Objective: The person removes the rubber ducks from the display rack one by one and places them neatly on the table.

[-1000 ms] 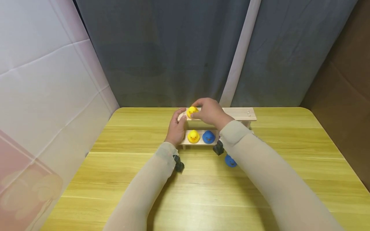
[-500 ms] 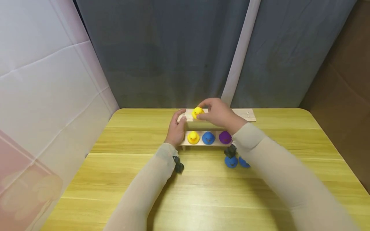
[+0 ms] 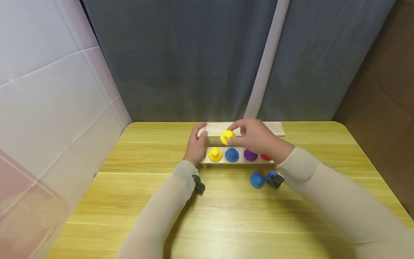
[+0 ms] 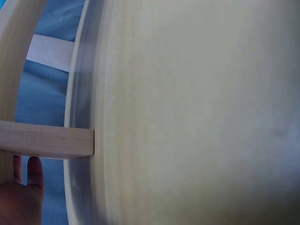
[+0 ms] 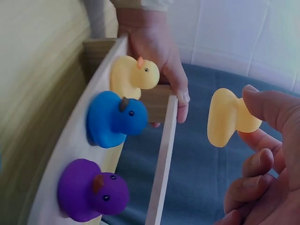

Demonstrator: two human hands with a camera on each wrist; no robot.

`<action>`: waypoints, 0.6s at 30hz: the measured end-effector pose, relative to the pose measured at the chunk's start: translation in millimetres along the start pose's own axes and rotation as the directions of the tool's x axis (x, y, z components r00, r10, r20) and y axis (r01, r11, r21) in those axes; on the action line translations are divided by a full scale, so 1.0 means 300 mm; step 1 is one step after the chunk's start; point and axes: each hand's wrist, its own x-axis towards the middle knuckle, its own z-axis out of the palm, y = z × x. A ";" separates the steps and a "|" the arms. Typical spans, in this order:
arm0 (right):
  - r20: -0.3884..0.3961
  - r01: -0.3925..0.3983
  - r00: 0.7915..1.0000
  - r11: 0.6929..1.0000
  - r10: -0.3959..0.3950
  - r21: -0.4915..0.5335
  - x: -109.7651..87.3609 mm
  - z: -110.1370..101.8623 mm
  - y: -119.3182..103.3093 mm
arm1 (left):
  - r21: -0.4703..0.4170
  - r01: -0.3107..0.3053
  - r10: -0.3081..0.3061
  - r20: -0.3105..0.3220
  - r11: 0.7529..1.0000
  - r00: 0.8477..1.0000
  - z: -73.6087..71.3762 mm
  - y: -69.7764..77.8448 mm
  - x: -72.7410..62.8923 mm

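My right hand point(image 3: 258, 136) pinches a yellow rubber duck point(image 3: 227, 137) between thumb and forefinger. In the head view this duck is over the front of the upper shelf point(image 3: 217, 127) of a two-step wooden rack; the right wrist view shows it apart from the board. My left hand point(image 3: 196, 146) grips the rack's left end, fingertips at the upper shelf. Along the lower shelf sit another yellow duck point(image 3: 215, 154), a blue duck point(image 3: 231, 154), a purple duck point(image 3: 250, 155) and a red duck point(image 3: 266, 157), the red one partly hidden by my right hand.
Two more blue ducks stand on the wooden table point(image 3: 220, 223) before the rack: one blue duck point(image 3: 257, 180) in plain sight, the other blue duck point(image 3: 271, 175) partly covered by the right wrist camera point(image 3: 276, 181). A grey curtain point(image 3: 181, 72) hangs behind the table.
My right hand has carried the yellow duck rightward along the upper shelf, then toward me off its front. The purple and red ducks have come into sight. My left hand stays put.
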 end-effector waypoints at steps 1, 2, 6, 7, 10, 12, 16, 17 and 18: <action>0.004 -0.005 1.000 1.000 0.004 0.001 -0.009 0.001 0.001 | 0.003 -0.002 0.002 -0.001 1.000 1.000 0.000 0.001 0.000; 0.007 -0.009 1.000 1.000 0.009 0.000 -0.017 0.002 0.002 | 0.006 -0.005 0.005 -0.002 1.000 1.000 0.000 0.001 0.000; 0.020 -0.019 1.000 1.000 0.018 0.013 -0.049 0.005 0.007 | 0.011 -0.010 0.010 -0.002 1.000 1.000 0.002 0.002 0.000; 0.020 -0.014 1.000 1.000 0.014 0.016 -0.057 0.005 0.009 | 0.010 -0.012 0.012 -0.001 1.000 1.000 0.002 0.001 0.000; 0.021 0.010 1.000 1.000 -0.010 0.028 -0.077 0.005 0.020 | 0.011 -0.017 0.017 -0.002 1.000 1.000 0.005 0.001 0.001; 0.015 0.033 0.999 0.999 -0.033 0.028 -0.088 0.006 0.030 | 0.012 -0.022 0.022 -0.004 1.000 1.000 0.007 0.001 0.002; 0.016 0.047 0.999 0.999 -0.047 0.022 -0.106 0.014 0.057 | 0.017 -0.028 0.028 -0.007 0.999 1.000 0.008 0.001 0.005; 0.015 0.048 0.999 0.999 -0.048 0.017 -0.110 0.017 0.064 | 0.014 -0.030 0.030 -0.006 0.999 1.000 0.008 0.001 0.006; 0.017 0.050 0.999 0.999 -0.050 0.016 -0.114 0.019 0.070 | 0.012 -0.030 0.030 -0.005 0.999 1.000 0.008 0.002 0.006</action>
